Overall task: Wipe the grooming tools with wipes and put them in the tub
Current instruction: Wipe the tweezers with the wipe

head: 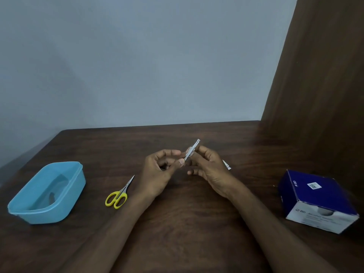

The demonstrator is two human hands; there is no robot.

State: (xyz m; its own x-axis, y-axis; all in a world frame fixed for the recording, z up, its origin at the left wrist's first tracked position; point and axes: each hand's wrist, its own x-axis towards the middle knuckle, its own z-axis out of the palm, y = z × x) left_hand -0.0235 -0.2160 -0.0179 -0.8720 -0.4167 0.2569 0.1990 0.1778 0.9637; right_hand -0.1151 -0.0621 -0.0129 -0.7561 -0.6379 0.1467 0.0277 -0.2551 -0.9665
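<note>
- Brown surface (177, 223) carries everything.
- Blue tub (21, 210) sits near left.
- Wipes box (319, 196) sits right.
- Left hand (159, 174) and right hand (208, 170) pinch a thin metal tool (192, 151) at centre.
- Yellow-handled scissors (118, 196) lie between tub and hands.

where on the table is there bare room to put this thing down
Bare wood lies between the scissors and the blue tub, along the far table edge, and between the right forearm and the wipes box. It is crowded around both hands, the left hand and right hand.
</note>
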